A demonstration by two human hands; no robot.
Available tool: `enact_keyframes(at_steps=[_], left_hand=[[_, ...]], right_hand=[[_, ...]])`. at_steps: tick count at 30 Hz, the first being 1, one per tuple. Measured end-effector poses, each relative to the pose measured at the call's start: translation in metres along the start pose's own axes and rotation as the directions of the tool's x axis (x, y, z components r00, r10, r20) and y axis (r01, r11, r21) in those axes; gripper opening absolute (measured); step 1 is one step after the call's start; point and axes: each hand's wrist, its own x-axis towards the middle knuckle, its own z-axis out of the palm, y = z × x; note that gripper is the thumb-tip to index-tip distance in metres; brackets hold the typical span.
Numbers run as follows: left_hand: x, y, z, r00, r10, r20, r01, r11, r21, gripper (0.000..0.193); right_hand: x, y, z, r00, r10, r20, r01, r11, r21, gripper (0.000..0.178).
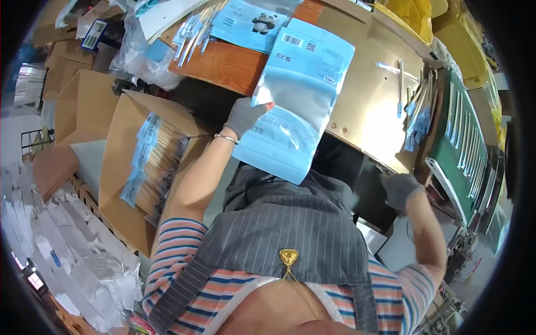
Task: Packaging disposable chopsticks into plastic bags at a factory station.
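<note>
A light blue flat pouch (pixel 298 103) with a clear window band lies across the table's front edge, its near end hanging over my apron. My left hand (pixel 248 116), in a grey glove, grips its left edge, with the thumb on top. My right hand (pixel 401 192), also gloved, is off the pouch, below the table's front edge on the right. It is blurred and its fingers do not show clearly. Behind the pouch, blue pouches with a panda picture (pixel 258 27) lie on the wood-coloured tabletop (pixel 237 68), beside a bunch of thin wrapped sticks (pixel 195 30).
More wrapped sticks (pixel 419 111) lie on the right of the table. Beyond them a green belt (pixel 463 156) carries a row of sticks. On my left stands an open carton (pixel 120 151) packed with blue-ended pieces (pixel 148 159). White plastic bags (pixel 84 262) fill the lower left.
</note>
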Motion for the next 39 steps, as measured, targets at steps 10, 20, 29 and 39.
enact_keyframes(at_steps=[10, 20, 29, 39], left_hand=[[0.007, 0.011, 0.013, 0.993, -0.076, 0.086, 0.053, 0.97, 0.238, 0.057], [0.021, 0.009, 0.038, 0.978, -0.175, 0.116, 0.207, 0.892, -0.401, 0.048], [0.012, 0.016, 0.057, 0.993, -0.065, 0.099, 0.084, 0.976, -0.2, 0.041], [-0.001, 0.004, 0.057, 0.998, -0.022, 0.057, 0.015, 0.992, 0.128, 0.042]], right_hand=[[0.13, -0.158, -0.105, 0.414, 0.076, -0.907, 0.547, 0.776, 0.314, 0.014], [-0.005, -0.128, 0.038, 0.603, -0.141, -0.785, 0.776, 0.329, 0.538, 0.008], [-0.015, -0.062, 0.28, 0.689, 0.703, -0.176, 0.329, -0.087, 0.94, 0.01], [-0.041, 0.199, -0.159, -0.584, 0.521, -0.623, 0.201, 0.836, 0.511, 0.026]])
